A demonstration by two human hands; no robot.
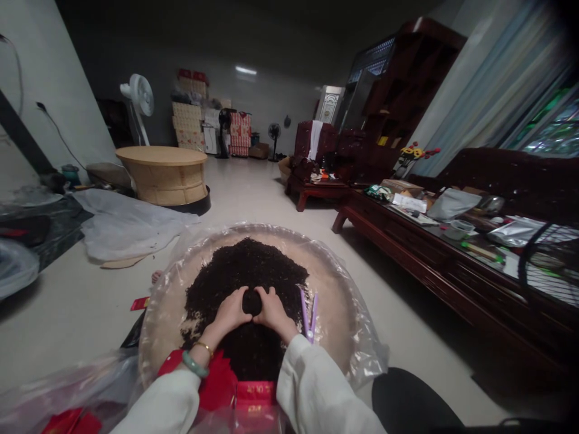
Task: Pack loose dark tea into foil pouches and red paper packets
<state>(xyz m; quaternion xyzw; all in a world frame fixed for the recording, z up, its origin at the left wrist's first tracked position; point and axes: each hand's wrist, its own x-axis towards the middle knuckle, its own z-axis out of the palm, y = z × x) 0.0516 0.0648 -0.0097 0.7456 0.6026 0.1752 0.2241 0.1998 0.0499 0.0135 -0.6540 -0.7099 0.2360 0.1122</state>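
My left hand (233,310) and my right hand (272,311) face each other with curved fingers, closed around a dark, rounded clump of tea leaves (251,302). Their thumbs nearly meet on the near side. Beneath them spreads a heap of loose, dark tea leaves (246,259) on a wide round tray (332,283) lined with clear plastic. Right of my right hand lies a purple V-shaped tool (310,316), its two arms apart. Red packets (217,386) lie at the near edge, below my wrists. A strip of red wrapping (256,392) with gold marks sits beside them.
A round woven table (167,175) stands ahead on the left, with plastic sheeting (129,226) on the floor before it. On the right runs a long dark wooden table (407,241) covered with bags and papers. A black round seat (409,401) is close at my right.
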